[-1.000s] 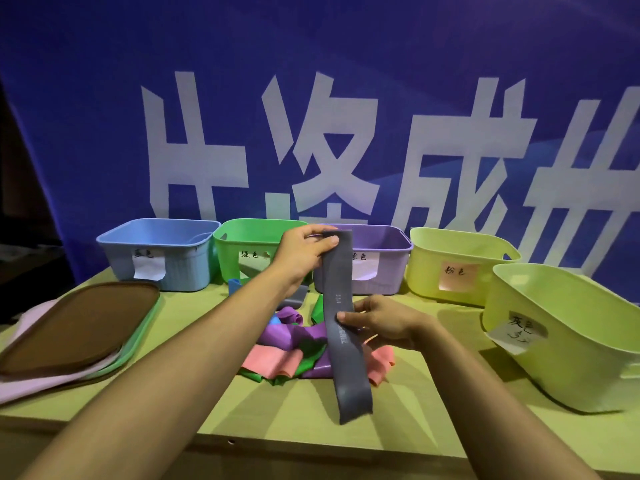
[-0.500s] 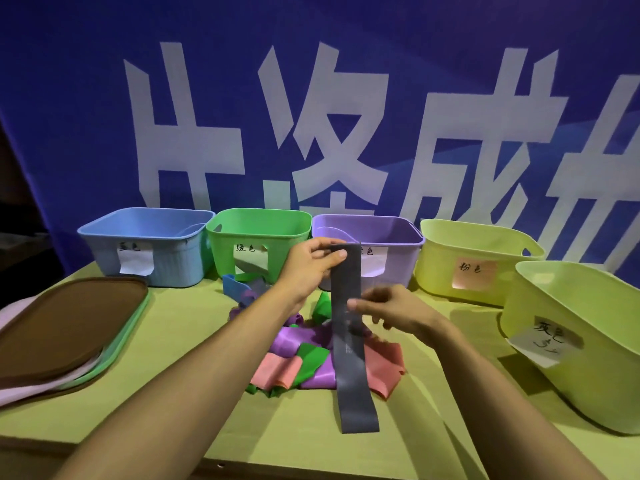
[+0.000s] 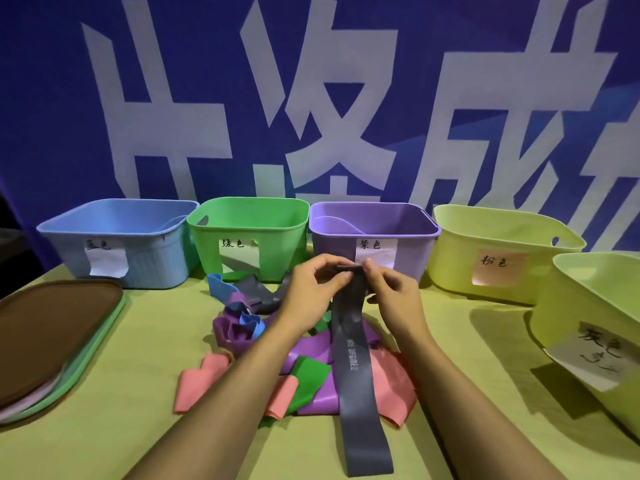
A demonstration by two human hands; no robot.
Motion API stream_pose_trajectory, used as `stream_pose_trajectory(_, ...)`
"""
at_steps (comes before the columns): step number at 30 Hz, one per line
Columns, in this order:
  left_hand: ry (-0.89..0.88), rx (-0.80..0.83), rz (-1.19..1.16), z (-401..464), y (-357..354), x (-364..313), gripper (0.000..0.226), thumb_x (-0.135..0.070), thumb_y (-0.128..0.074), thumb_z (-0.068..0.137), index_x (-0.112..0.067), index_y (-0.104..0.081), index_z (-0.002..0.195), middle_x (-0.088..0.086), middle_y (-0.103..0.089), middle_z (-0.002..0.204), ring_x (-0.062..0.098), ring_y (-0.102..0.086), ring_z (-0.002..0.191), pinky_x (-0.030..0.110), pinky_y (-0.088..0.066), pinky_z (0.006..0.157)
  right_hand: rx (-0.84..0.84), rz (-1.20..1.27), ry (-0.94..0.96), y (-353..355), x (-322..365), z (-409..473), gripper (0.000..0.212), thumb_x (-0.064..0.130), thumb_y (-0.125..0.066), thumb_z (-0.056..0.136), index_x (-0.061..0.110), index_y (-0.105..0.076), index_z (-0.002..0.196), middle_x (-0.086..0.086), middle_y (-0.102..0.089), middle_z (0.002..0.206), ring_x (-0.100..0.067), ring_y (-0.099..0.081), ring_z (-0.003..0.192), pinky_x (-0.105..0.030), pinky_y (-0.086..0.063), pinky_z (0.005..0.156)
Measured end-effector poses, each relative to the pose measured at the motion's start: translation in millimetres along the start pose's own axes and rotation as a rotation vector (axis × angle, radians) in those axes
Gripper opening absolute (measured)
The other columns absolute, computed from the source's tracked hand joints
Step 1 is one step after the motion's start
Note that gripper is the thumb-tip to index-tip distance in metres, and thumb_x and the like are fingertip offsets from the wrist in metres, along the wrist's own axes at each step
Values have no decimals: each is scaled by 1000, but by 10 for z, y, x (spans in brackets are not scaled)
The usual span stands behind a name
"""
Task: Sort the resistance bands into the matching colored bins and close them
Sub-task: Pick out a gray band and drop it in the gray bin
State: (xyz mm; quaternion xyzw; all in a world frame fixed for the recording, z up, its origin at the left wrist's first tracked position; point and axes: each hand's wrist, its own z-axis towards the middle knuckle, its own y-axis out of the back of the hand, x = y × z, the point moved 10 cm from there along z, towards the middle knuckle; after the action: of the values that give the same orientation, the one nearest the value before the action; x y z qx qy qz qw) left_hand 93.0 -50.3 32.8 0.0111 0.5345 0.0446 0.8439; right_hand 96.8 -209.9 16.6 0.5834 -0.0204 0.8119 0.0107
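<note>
The left hand (image 3: 313,292) and right hand (image 3: 393,294) pinched the top of a long grey band (image 3: 353,358) with pale lettering, hanging flat

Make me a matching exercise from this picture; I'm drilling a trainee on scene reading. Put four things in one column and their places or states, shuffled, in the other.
Things:
1. grey band
2. blue bin
3. stack of lids
4. bin with the grey paper label

Places or states:
A. flat on the table's left edge
B. far left of the back row of bins
D. nearest bin, at the right
C. top end pinched by the left hand and the right hand, hanging down

Pairs: 1-C, 2-B, 3-A, 4-D
</note>
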Motion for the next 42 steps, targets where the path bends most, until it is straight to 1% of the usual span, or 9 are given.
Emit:
stream_pose_trajectory(3, -23, 17, 19, 0, 1, 52, 29, 7, -70, 90, -21, -75, 96, -11, -78, 92, 5, -71, 93, 21, -54, 88, 10, 23, -4, -20, -70, -7, 32, 35, -64, 99, 13, -76, 80, -7, -69, 73, -12, -60, 72, -33, -50, 66)
stream_pose_trajectory(6, -47, 19, 29, -15, 31, 54, 30, 9, -70, 89, -20, -75, 96, -10, -78, 92, 5, -72, 94, 20, -53, 87, 33, 28, 23, -47, -77, -12, 28, 30, -66, 98, 14, -74, 77, 3, -68, 68, -7, -61, 68, -29, -51, 67)
stream_pose_trajectory(13, 4, -3, 59, -36, 104, 224, 29, 3, -72, 89, -25, -76, 96, -3, -79, 96, 10, -72, 93, 28, -56, 90, 56, 14, 73, -102, -206, 15, 15, 20, -69, 97, 10, -78, 90, -1, -77, 83, -6, -69, 78, -23, -54, 73)
stream_pose_trajectory(17, 55, -8, -23, -55, 101, 269, 15, -4, -75, 90, -15, -76, 100, -2, -78, 93, 5, -69, 87, 18, -53, 80, 89, -26, 127, -136, -201, 33, 11, 16, -67, 98, 14, -76, 91, 6, -76, 82, -2, -68, 79, -17, -51, 73)
stream_pose_trajectory(20, 96, -64, -77, -74, 145, 314, 10, -18, -74, 91, -11, -77, 97, 0, -78, 90, 6, -68, 85, 22, -54, 79, 120, -54, 162, -173, -180, 10, 11, 16, -66, 99, 16, -75, 93, 6, -75, 84, -3, -68, 82, -18, -52, 76)
stream_pose_trajectory(24, 99, -91, -28, -102, 155, 317, 7, -19, -73, 92, -14, -77, 90, -10, -74, 72, -5, -61, 64, 11, -45, 62, 108, -68, 181, -152, -151, -15, 10, 16, -66, 99, 12, -74, 97, 5, -75, 88, -6, -68, 84, -22, -54, 78)
stream_pose_trajectory(29, 83, -77, -29, -99, 163, 282, 8, -11, -74, 91, -17, -77, 89, -4, -78, 84, 5, -70, 83, 23, -54, 81, 105, -59, 157, -129, -173, -29, 9, 15, -67, 99, 12, -75, 100, 1, -76, 92, -9, -69, 88, -23, -54, 79)
stream_pose_trajectory(38, 78, -19, -105, -146, 97, 218, 22, 3, -73, 89, -18, -74, 96, -2, -78, 91, 8, -72, 91, 20, -56, 84, 95, -57, 177, -78, -140, -47, 18, 6, -70, 94, 13, -73, 110, -3, -77, 101, -27, -71, 100, -40, -58, 90)
stream_pose_trajectory(42, 78, -15, -166, -132, 93, 183, 24, 5, -72, 89, -19, -74, 96, -4, -78, 89, 6, -72, 89, 19, -54, 81, 107, -1, 114, -112, -122, -92, 17, 23, -71, 95, 12, -74, 108, 2, -77, 96, -13, -70, 89, -27, -56, 78)
